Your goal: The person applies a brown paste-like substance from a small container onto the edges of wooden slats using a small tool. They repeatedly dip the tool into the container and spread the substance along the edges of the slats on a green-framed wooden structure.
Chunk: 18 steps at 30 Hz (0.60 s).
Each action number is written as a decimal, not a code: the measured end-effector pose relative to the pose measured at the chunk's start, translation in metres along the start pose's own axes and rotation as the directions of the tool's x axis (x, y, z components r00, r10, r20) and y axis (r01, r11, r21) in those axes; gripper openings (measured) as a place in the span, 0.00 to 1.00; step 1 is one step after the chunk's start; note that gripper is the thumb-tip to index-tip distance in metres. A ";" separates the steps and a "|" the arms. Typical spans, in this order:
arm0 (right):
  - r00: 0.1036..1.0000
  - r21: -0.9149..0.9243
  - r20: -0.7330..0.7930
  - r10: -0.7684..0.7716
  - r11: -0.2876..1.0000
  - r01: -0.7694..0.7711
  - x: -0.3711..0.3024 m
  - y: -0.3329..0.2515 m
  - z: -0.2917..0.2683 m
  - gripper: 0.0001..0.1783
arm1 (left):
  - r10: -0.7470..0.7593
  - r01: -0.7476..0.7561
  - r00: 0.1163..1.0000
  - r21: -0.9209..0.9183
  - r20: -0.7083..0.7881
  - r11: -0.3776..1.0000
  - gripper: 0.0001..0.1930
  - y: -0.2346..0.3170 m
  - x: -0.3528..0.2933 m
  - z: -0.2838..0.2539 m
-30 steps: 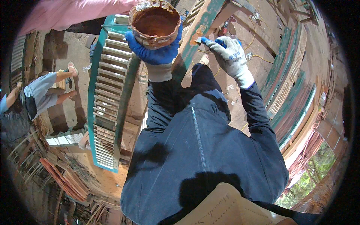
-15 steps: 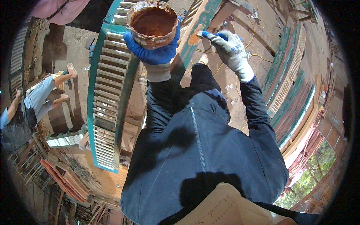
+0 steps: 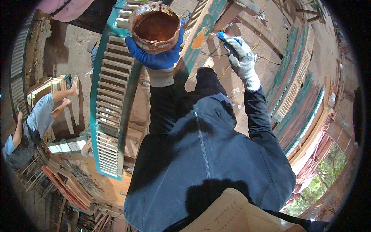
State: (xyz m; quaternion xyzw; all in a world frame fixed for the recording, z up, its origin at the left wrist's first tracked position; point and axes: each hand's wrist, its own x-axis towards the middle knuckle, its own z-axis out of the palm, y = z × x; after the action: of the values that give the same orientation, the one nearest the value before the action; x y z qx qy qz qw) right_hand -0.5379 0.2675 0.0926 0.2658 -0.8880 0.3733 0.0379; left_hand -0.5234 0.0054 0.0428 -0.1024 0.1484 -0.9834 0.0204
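My left hand (image 3: 156, 63), in a blue-palmed work glove, cups a round, crusted bowl (image 3: 154, 47) from below. Reddish-brown paste (image 3: 156, 27) fills part of it. To the right, my gloved right hand (image 3: 240, 58) pinches a small scraper (image 3: 213, 34), most of which the fingers hide. Its tip is just right of an orange-brown smear (image 3: 199, 38) and looks apart from it. That smear lies on the worn green rail (image 3: 211, 18) of a slatted wooden panel, between my hands.
Left of me stands another green-framed slatted panel (image 3: 116, 77). Long green and red boards (image 3: 297, 96) lie at the right. A yellow cord (image 3: 259, 36) crosses the ground. A person (image 3: 38, 116) is at the far left, near stacked timber (image 3: 65, 185).
My right hand has drawn back to the right, taking the scraper tip off the smear. The bowl has shifted slightly left and down. The person at the left has moved a little.
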 end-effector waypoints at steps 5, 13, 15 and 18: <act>0.986 0.169 -0.118 0.121 0.981 -0.101 -0.013 0.002 0.012 0.21 | -0.006 0.018 0.994 -0.105 0.110 0.994 0.43 -0.007 0.000 0.001; 0.721 0.892 -0.065 0.690 0.364 -0.267 -0.045 0.000 0.057 0.24 | 0.103 -0.075 0.982 0.171 -0.159 0.982 0.42 0.008 -0.007 -0.015; 0.703 0.960 0.012 0.711 0.189 -0.207 -0.046 0.012 0.060 0.22 | 0.075 -0.053 0.980 0.122 -0.185 0.991 0.42 0.011 -0.007 -0.010; 0.770 0.963 0.003 0.638 0.206 -0.175 -0.030 0.018 0.070 0.24 | 0.115 -0.075 0.957 0.157 -0.265 0.985 0.38 0.027 -0.009 -0.012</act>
State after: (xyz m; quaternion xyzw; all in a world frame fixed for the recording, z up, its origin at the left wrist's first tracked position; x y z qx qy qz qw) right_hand -0.5121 0.2432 0.0230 -0.0962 -0.5176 0.8491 -0.0431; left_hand -0.5172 -0.0159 0.0221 0.0434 0.0825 -0.9942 0.0544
